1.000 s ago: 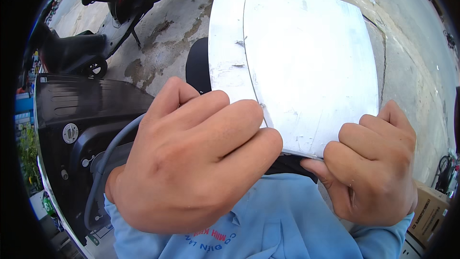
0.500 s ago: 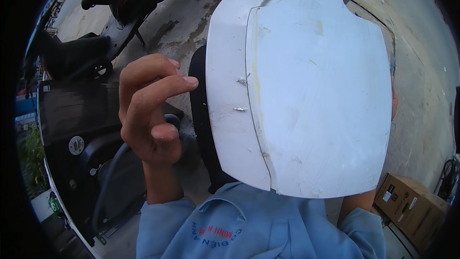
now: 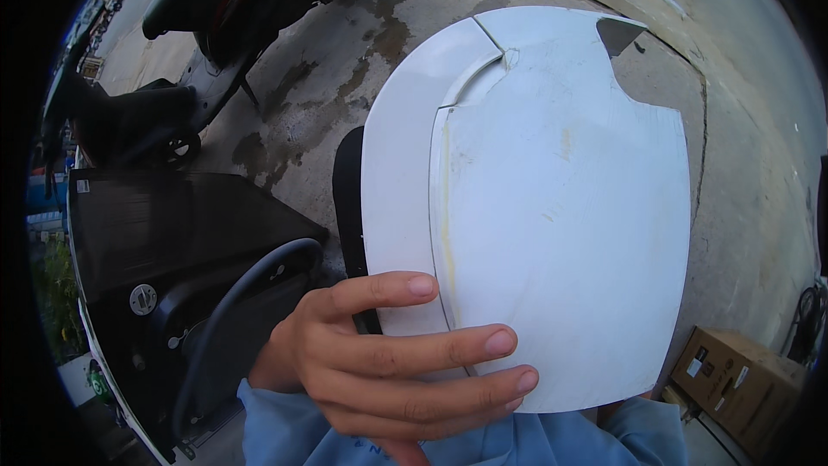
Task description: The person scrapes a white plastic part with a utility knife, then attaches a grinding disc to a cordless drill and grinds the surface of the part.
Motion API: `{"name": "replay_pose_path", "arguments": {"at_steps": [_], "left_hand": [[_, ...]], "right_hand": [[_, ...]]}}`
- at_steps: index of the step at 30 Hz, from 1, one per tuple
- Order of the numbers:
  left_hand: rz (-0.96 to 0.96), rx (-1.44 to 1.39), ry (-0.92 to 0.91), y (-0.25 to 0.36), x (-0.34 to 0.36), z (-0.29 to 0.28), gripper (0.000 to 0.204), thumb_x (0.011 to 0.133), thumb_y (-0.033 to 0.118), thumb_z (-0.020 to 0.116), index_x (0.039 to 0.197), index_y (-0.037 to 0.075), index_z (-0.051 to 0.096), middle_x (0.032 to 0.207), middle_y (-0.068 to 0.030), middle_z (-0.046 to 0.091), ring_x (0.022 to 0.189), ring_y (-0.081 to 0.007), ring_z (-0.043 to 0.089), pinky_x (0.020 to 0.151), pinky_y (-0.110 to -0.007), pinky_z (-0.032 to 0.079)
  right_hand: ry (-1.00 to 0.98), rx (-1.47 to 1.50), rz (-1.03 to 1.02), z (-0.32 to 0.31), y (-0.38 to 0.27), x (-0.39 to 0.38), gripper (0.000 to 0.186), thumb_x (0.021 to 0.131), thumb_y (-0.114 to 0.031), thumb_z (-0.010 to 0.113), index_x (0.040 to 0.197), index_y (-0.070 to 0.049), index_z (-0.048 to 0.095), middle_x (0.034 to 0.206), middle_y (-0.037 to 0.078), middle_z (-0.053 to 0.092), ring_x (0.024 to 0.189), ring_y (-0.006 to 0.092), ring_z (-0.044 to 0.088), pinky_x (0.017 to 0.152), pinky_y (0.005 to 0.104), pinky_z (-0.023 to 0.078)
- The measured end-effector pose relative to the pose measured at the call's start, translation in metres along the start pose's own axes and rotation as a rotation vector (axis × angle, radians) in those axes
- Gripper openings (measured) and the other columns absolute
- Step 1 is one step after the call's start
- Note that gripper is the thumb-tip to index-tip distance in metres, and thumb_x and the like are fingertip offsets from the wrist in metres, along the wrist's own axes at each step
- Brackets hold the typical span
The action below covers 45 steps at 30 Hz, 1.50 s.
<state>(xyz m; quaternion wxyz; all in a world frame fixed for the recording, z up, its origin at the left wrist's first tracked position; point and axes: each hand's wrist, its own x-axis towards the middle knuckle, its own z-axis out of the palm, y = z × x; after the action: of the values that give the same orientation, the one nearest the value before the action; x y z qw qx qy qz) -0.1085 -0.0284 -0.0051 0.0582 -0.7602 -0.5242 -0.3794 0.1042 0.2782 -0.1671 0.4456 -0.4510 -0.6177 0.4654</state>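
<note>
In front of my chest is a large white panel (image 3: 569, 207) with rounded corners and a notch at its upper right. A narrower curved strip (image 3: 398, 164) runs down its left side, split off by a seam with a yellowish line beside it. My left hand (image 3: 388, 367) reaches across the panel's lower left part, fingers stretched and spread, gripping nothing. Whether the fingertips touch the surface, I cannot tell. Only the right sleeve (image 3: 647, 431) shows, below the panel's lower right corner; my right hand is hidden. Something black (image 3: 348, 198) shows behind the panel's left edge.
To the left stands a dark appliance casing (image 3: 172, 216) with a grey hose (image 3: 220, 302). Beyond it is a parked motorbike (image 3: 207, 52) on wet-patched concrete (image 3: 319, 112). A brown cardboard box (image 3: 737, 384) lies at the lower right, near dark coiled cables (image 3: 806, 319).
My left hand has come down and right from beside the panel, its curled fingers now stretched over the lower left. The panel sits lower in view. Loose flakes on the strip no longer show.
</note>
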Motion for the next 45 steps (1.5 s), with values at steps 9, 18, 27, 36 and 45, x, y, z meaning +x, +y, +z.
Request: {"name": "replay_pose_path", "arguments": {"at_steps": [9, 18, 27, 36, 45], "left_hand": [[-0.026, 0.004, -0.152, -0.035, 0.018, -0.009, 0.083, 0.095, 0.080, 0.017, 0.117, 0.029, 0.079, 0.116, 0.0078, 0.077, 0.126, -0.0238, 0.065, 0.119, -0.062, 0.032], [0.023, 0.020, -0.048, -0.105, 0.024, -0.003, 0.091, 0.090, 0.085, 0.015, 0.112, 0.026, 0.081, 0.117, -0.0086, 0.077, 0.127, -0.0342, 0.065, 0.118, -0.061, 0.034], [-0.067, 0.069, 0.088, -0.115, 0.036, 0.014, 0.092, 0.094, 0.081, 0.011, 0.111, 0.023, 0.081, 0.115, -0.0072, 0.078, 0.127, -0.0343, 0.065, 0.119, -0.059, 0.035], [-0.116, -0.080, -0.144, -0.027, 0.029, -0.002, 0.081, 0.101, 0.074, 0.015, 0.113, 0.026, 0.080, 0.115, 0.0034, 0.078, 0.124, -0.0246, 0.067, 0.120, -0.060, 0.032], [-0.159, -0.039, -0.023, -0.093, 0.038, -0.007, 0.100, 0.090, 0.086, 0.012, 0.111, 0.018, 0.082, 0.113, -0.0091, 0.078, 0.122, -0.0338, 0.068, 0.115, -0.059, 0.037]], "right_hand": [[0.016, 0.032, 0.013, -0.005, 0.014, 0.004, 0.052, 0.112, -0.035, 0.050, 0.065, -0.014, 0.052, 0.055, -0.006, 0.047, 0.047, 0.0029, 0.034, 0.043, 0.0277, 0.023], [-0.024, 0.037, 0.007, 0.000, 0.003, -0.002, 0.051, 0.112, -0.035, 0.050, 0.065, -0.014, 0.053, 0.055, -0.006, 0.046, 0.046, 0.0027, 0.034, 0.042, 0.0274, 0.022], [0.007, -0.155, -0.079, -0.014, 0.012, 0.004, 0.051, 0.112, -0.033, 0.051, 0.065, -0.013, 0.046, 0.057, -0.009, 0.040, 0.053, 0.0028, 0.025, 0.048, 0.0292, 0.017], [0.000, -0.114, -0.061, -0.005, 0.006, 0.001, 0.051, 0.112, -0.032, 0.051, 0.065, -0.012, 0.045, 0.058, -0.009, 0.038, 0.054, 0.0029, 0.024, 0.049, 0.0299, 0.016], [-0.015, -0.074, -0.071, -0.004, 0.014, -0.001, 0.051, 0.111, -0.031, 0.052, 0.064, -0.012, 0.044, 0.057, -0.008, 0.038, 0.054, 0.0030, 0.026, 0.048, 0.0287, 0.019]]}}
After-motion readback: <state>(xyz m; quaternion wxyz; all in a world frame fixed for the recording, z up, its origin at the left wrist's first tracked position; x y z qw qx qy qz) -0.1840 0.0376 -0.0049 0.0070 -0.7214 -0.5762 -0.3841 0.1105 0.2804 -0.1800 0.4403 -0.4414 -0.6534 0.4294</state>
